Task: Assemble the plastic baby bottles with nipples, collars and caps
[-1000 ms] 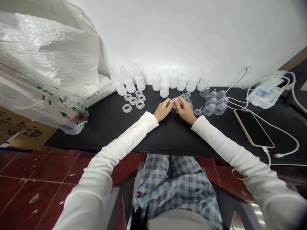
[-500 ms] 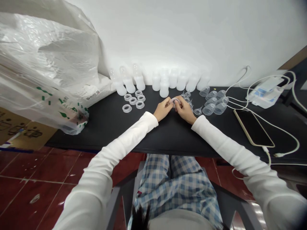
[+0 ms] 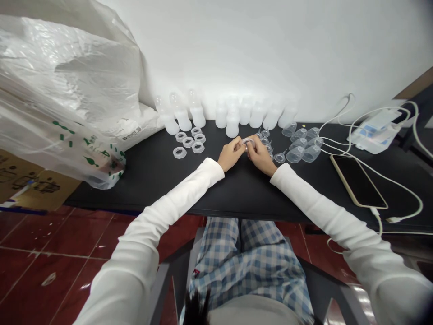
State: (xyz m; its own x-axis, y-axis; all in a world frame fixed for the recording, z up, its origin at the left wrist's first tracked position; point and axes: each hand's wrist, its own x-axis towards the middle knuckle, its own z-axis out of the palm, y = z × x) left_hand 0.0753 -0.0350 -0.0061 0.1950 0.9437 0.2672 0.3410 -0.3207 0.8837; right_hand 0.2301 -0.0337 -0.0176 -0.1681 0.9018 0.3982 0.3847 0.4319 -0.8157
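My left hand and my right hand meet at the middle of the black table. Both pinch one small translucent ring-shaped part between their fingertips, held just above the tabletop. Several loose white rings lie to the left of my hands. Clear silicone teats lie right beside my right hand. A row of white bottles stands against the wall behind my hands.
Clear dome caps lie right of the teats. A phone with a white cable and a white charger sit at the right. A big plastic bag fills the left end. A cardboard box stands below it.
Both hands stay together on the ring part; the fingers have shifted only slightly around it. Nothing else has moved.
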